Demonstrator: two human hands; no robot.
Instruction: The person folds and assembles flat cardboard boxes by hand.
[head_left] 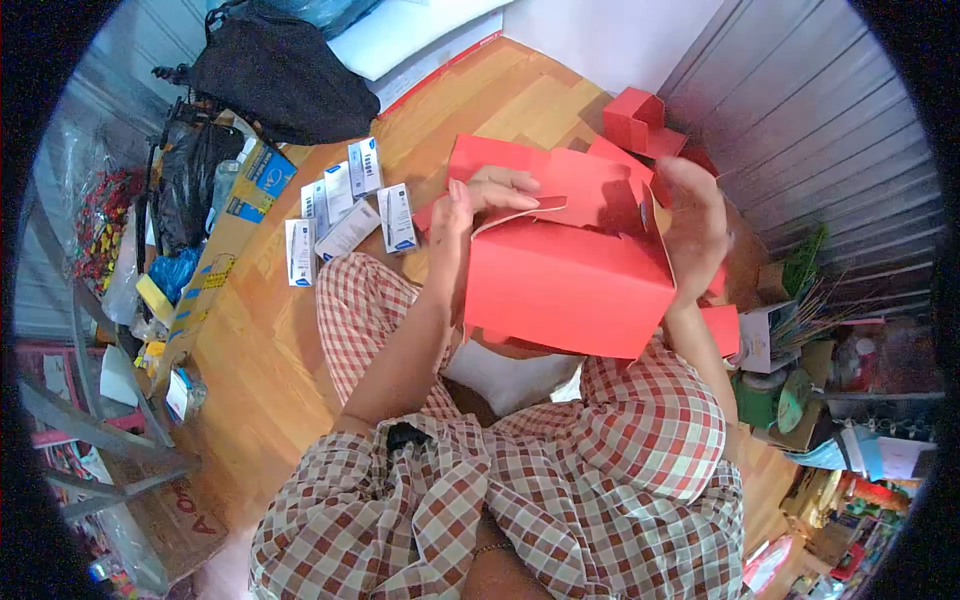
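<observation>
A red cardboard box [570,290], partly folded with its flaps raised, is held over my crossed legs. My left hand [465,215] grips its left side, the fingers reaching over a narrow flap near the top. At the box's right end is my right hand [700,230], its fingers stretched upward and apart from each other only slightly, the palm turned to the box wall. That hand is somewhat blurred. Behind the box stands a tall red panel [500,155] with a shadow on it. Several small white-and-blue cartons [348,231] lie on the floor to the left.
More red cardboard pieces [640,125] lie by the corrugated wall at the back right. A black bag [280,80] rests at the back left, beside an open brown carton [215,270] with plastic bags. Assorted goods [850,510] crowd the right side of the wooden floor [265,370].
</observation>
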